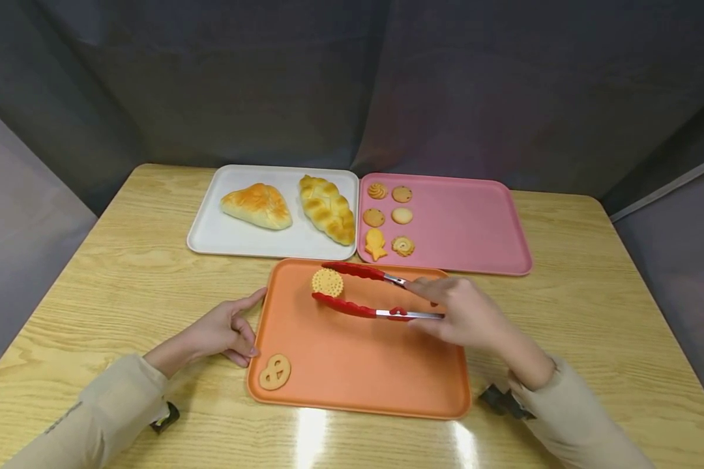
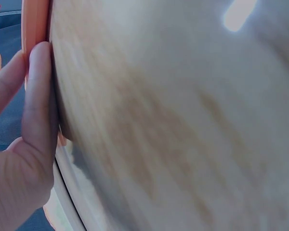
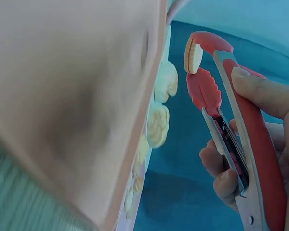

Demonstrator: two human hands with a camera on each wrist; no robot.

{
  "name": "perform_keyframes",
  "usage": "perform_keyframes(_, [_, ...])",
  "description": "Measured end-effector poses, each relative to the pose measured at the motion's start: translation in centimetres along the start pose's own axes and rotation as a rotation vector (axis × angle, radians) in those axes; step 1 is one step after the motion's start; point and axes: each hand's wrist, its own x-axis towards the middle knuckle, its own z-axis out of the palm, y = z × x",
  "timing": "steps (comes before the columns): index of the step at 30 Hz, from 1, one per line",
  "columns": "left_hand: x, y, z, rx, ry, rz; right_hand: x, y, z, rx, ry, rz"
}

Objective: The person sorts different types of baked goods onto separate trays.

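Red-tipped metal tongs (image 1: 381,314) are gripped in my right hand (image 1: 466,311), over the orange tray (image 1: 358,371). Between the tong tips is a round sandwich cookie (image 1: 327,283) with a dotted top; the right wrist view shows the cookie (image 3: 192,57) edge-on, with a pale filling. My left hand (image 1: 225,332) touches the left rim of the orange tray with spread thumb and forefinger. In the left wrist view its straight thumb (image 2: 39,91) lies against that rim. A pretzel-shaped cookie (image 1: 275,372) lies in the tray's near left corner.
Behind the orange tray, a white tray (image 1: 246,245) bears a golden bread (image 1: 258,206) and a braided bread (image 1: 327,208). Beside it, a pink tray (image 1: 463,225) has several small cookies along its left side. All stand on a wooden table (image 1: 575,293) before dark curtains.
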Motion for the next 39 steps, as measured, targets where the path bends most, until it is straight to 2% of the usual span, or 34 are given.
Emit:
perform_keyframes(6, [0.0, -0.1, 0.0, -0.002, -0.003, 0.005, -0.7, 1.0, -0.5, -0.001, 0.104, -0.036])
perform_keyframes(11, [0.0, -0.1, 0.0, -0.002, -0.004, 0.004, -1.2, 1.8, -0.9, 0.0, 0.13, -0.007])
perform_keyframes(18, [0.0, -0.1, 0.0, 0.001, -0.002, 0.003, -1.3, 2.4, -1.5, -0.022, 0.173, -0.015])
perform_keyframes(30, [0.0, 0.0, 0.0, 0.008, -0.001, -0.001, -2.6, 2.9, -2.2, -0.038, 0.139, 0.007])
perform_keyframes(34, [0.0, 0.0, 0.0, 0.012, -0.003, 0.002, -3.6, 3.0, -2.3, -0.08, 0.108, 0.017])
perform_keyframes(39, [0.0, 0.0, -0.1, 0.017, -0.006, 0.006, -4.8, 3.0, -1.9, -0.163, 0.041, 0.079])
